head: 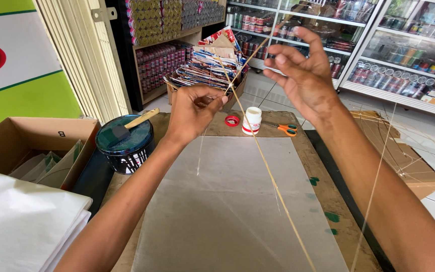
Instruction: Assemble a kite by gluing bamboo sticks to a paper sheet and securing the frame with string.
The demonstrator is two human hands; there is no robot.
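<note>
My left hand (193,112) is raised over the worktable and pinches the crossing of two thin bamboo sticks (261,151). One stick runs from that crossing down toward the near right. My right hand (305,75) is held higher, to the right, fingers spread, drawing a thin pale thread (277,71) taut from the crossing. A grey sheet (227,216) lies flat on the brown table below both hands.
A white glue bottle (251,121), its red cap (232,121) and orange-handled scissors (284,129) lie at the table's far edge. A dark paint tin with a brush (126,141) stands at the left, beside an open cardboard box (23,143). Stacked white paper (21,221) sits near left. Shelves and glass cabinets stand behind.
</note>
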